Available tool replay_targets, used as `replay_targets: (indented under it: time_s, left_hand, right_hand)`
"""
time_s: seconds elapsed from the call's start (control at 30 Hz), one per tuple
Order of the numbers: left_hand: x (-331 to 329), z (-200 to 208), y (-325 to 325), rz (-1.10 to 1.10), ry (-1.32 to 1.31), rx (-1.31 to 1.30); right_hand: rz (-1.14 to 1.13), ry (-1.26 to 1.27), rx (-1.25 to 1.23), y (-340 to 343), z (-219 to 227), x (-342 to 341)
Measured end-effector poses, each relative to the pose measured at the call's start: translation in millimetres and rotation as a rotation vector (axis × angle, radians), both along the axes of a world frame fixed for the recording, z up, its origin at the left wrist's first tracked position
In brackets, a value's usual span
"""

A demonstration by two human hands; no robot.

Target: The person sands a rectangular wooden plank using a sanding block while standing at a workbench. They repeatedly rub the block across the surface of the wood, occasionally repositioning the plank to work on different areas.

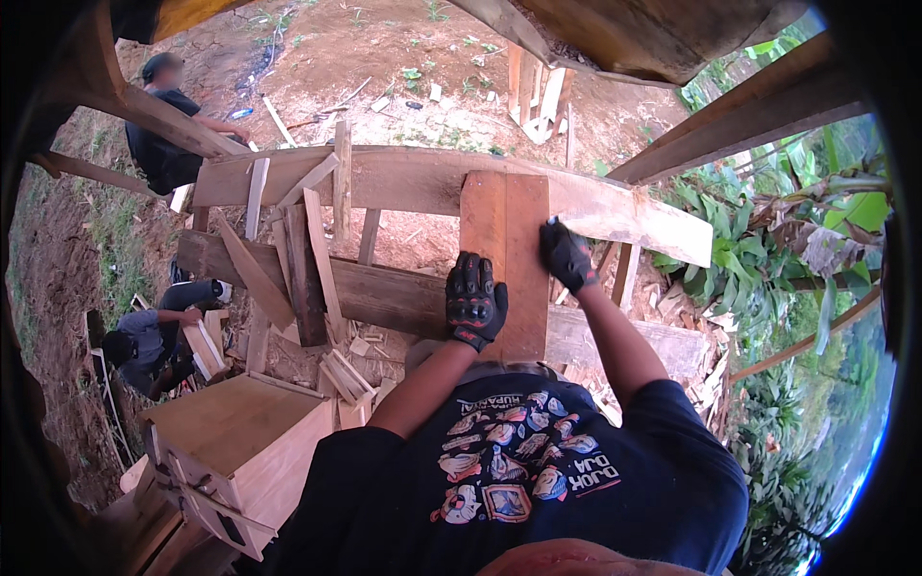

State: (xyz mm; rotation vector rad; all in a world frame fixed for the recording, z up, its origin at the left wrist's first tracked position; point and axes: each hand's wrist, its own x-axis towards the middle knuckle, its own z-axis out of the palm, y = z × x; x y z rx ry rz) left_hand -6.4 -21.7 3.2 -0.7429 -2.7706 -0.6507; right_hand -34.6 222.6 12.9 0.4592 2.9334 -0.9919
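Our support is a long, pale, gently curved wooden plank point(403, 178) on the far side, with a darker, weathered brown plank point(394, 300) nearer us; we do well to let both share the load, so that nothing rocks as we press.

Across them lies a reddish-brown, rectangular wooden piece point(523, 274), right in front of our body. A seam runs down its length; we cannot tell whether it is one board or two laid edge to edge. Its long axis points straight away from us, across both planks, the far end on the pale one and the near end by our waist.

Our black-gloved left hand point(475, 300) rests flat over its left edge, fingers extended forward, close together; even weight through the palm should stop the piece from twisting. Our black-gloved right hand point(569, 257) is curled at the right edge, best moved along the grain with light pressure. At its fingertips shows a small whitish tip point(552, 221); we cannot tell what it is, nor whether the fingers pinch it.
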Motion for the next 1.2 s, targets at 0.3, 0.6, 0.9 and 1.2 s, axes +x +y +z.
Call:
replay_targets:
  time_s: [0.3,0.6,0.9,1.2]
  left_hand:
    - [2,-1,2,0.008,0.034,0.037]
    - [0,-2,3,-0.001,0.013,0.007]
    - [2,-7,1,0.007,-0.018,0.010]
    - [1,0,4,-0.006,-0.007,0.011]
  right_hand:
    - [-0.096,-0.004,0.093,47,-12,-123]
    - [-0.028,-0.074,-0.156,-32,-4,115]
    - [-0.009,-0.127,-0.153,-49,-12,160]
    - [-0.189,0.055,-0.010,43,-20,-107]
